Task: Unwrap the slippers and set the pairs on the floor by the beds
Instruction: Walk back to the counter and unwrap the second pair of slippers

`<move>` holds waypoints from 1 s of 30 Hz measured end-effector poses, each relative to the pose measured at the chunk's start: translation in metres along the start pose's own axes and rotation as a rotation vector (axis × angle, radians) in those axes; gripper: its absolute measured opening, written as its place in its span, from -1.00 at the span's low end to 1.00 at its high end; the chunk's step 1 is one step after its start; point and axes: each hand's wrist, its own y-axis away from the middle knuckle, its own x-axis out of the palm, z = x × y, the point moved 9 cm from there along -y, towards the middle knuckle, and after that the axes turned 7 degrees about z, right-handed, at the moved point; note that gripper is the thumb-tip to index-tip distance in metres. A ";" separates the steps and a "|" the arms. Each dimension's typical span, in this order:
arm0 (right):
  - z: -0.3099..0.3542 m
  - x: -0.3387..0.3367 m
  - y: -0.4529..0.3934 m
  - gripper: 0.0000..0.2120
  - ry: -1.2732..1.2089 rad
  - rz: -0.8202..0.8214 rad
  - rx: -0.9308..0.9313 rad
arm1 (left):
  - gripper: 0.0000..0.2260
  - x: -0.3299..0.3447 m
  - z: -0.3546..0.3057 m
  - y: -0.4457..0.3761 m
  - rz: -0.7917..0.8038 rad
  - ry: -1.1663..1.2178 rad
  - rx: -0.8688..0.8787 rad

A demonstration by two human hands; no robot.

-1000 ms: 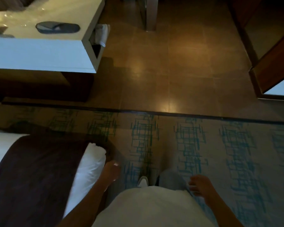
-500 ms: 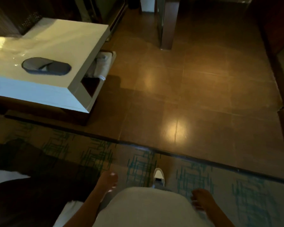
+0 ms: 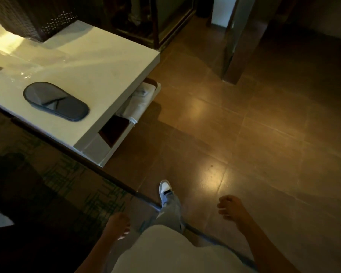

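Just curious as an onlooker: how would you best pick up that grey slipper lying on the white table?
Probably pinch the slipper by its long near edge, coming from above on the person's side. It lies flat on the table, so a thin rim is the easiest hold. Both hands look empty.

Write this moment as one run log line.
phase: walking to white table | slipper: on table, untouched | left hand: empty | right hand: empty

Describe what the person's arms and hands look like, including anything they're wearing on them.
Both forearms are bare: no sleeves reach them, and the left hand and right hand show no gloves. No watch, bracelet or ring is visible, though the light is dim. Nearby clothing: a pale top, light grey trousers and a white-and-grey shoe.
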 end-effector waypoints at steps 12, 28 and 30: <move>0.206 0.039 -0.122 -0.85 0.359 0.147 0.026 | -0.81 -0.005 -0.212 -0.005 -0.236 -0.144 0.294; 0.445 0.235 -0.251 -0.86 1.035 0.573 -0.173 | -0.62 -0.029 -0.187 -0.004 -0.599 0.602 0.042; 0.461 0.254 -0.252 -0.86 1.075 0.605 -0.193 | -0.71 -0.021 -0.192 0.000 -0.573 0.617 0.027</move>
